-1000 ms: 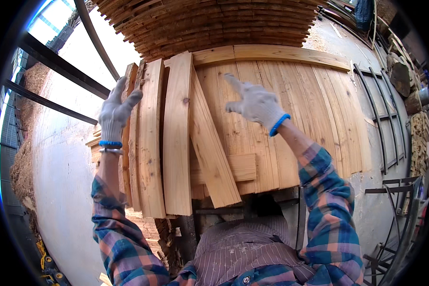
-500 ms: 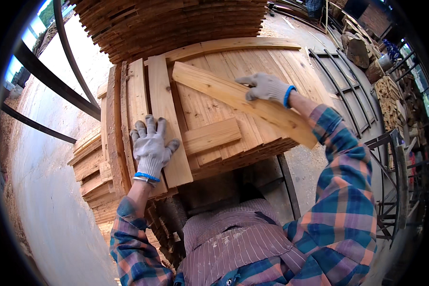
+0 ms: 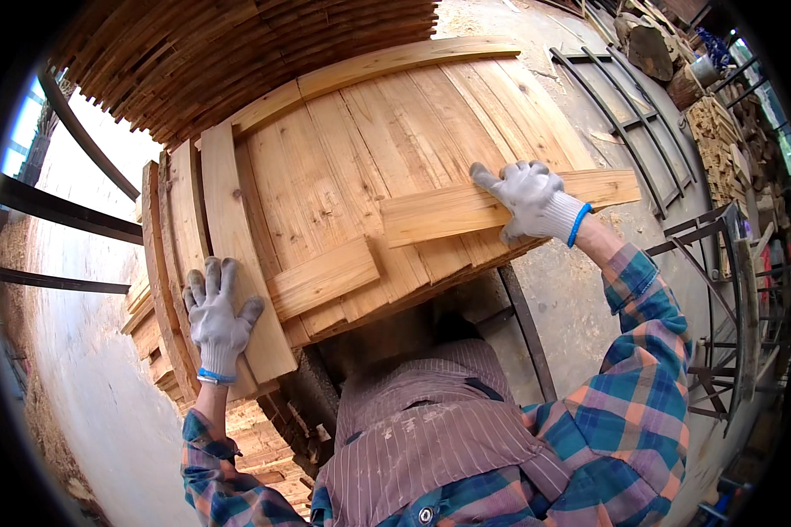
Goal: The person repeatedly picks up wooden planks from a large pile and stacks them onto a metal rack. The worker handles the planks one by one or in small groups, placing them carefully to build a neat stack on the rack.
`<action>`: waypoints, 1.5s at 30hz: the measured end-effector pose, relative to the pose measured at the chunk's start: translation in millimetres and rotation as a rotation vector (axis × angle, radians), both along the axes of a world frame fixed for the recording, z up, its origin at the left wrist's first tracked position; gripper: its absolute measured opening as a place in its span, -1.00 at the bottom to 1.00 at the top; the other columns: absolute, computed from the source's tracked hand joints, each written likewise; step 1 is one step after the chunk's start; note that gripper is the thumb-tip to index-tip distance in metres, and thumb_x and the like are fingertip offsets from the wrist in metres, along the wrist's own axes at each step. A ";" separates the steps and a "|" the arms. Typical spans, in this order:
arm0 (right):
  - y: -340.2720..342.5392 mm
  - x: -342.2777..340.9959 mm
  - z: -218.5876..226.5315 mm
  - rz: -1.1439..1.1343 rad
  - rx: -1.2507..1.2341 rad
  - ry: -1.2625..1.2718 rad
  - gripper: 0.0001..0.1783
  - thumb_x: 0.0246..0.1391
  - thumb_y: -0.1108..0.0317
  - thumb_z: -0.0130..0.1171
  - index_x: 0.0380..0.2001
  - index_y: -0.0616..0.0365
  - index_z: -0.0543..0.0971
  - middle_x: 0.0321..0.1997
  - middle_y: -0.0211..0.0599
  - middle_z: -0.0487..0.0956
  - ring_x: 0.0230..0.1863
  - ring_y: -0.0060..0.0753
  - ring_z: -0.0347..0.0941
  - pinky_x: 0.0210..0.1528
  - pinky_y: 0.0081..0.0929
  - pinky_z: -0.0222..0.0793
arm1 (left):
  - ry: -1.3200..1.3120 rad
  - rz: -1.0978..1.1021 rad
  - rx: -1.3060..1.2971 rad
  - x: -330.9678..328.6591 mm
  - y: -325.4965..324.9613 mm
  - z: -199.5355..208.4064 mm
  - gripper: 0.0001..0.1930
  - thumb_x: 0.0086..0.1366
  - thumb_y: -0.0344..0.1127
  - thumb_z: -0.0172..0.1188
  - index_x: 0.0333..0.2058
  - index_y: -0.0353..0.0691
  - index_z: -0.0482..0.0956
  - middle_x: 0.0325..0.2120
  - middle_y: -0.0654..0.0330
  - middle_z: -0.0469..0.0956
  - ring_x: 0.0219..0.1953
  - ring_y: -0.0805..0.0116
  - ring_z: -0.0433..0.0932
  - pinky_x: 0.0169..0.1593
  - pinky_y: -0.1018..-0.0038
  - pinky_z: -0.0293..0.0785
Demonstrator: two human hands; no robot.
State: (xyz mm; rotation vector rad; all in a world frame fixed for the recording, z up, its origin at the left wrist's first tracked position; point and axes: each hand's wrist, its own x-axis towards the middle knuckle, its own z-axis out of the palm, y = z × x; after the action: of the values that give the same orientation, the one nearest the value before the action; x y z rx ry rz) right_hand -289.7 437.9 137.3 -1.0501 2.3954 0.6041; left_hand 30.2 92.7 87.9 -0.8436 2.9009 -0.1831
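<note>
Right of short pale-wood block (image 3: 323, 277), grey-gloved right hand (image 3: 534, 202) grips tan plank (image 3: 444, 213), now swung crosswise, baring wooden slats (image 3: 360, 132); left hand (image 3: 216, 321) splayed leftward.

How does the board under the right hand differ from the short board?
The right-hand board is longer than the short board. The right hand is on the right-hand board; neither hand touches the short board. The right-hand board juts rightward past the planks; the short board does not. Both are pale wood, set across the planks.
</note>
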 end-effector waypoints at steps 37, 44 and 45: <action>-314.3 170.6 -102.5 -0.703 -1.535 -1.165 -0.55 0.06 0.73 -0.07 0.07 0.49 0.40 -0.32 -0.22 0.61 -0.37 -0.53 0.51 -0.22 -0.53 0.53 | 0.493 0.422 0.645 65.1 -132.0 6.7 0.22 -0.11 0.48 0.33 0.33 -0.30 0.12 -0.27 -0.10 0.64 -0.26 0.07 0.66 -0.24 0.25 0.56; -318.1 198.0 -97.4 -0.564 -1.527 -0.793 -0.32 0.17 0.24 0.19 0.24 0.47 0.29 -0.03 0.03 0.56 -0.04 -0.23 0.51 0.04 -0.46 0.44 | 0.438 0.418 0.666 26.5 -135.9 11.4 0.18 -0.07 0.26 0.44 0.30 -0.42 0.03 -0.20 -0.19 0.60 -0.16 -0.01 0.64 -0.15 0.17 0.57; -330.1 209.1 -84.8 -0.398 -1.287 -0.388 -0.13 0.12 0.04 0.28 0.29 0.44 0.23 0.07 0.13 0.54 0.10 -0.05 0.49 0.16 -0.32 0.40 | 0.396 0.427 0.533 17.6 -134.7 13.9 0.23 -0.10 0.29 0.44 0.30 -0.45 -0.01 -0.25 -0.14 0.62 -0.21 -0.01 0.66 -0.23 0.14 0.59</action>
State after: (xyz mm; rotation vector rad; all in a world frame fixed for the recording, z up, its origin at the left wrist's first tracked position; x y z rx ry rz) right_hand -80.6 107.7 52.5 -0.8808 2.3744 -1.3168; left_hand 47.8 -41.9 101.8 -1.4656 2.7596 0.8370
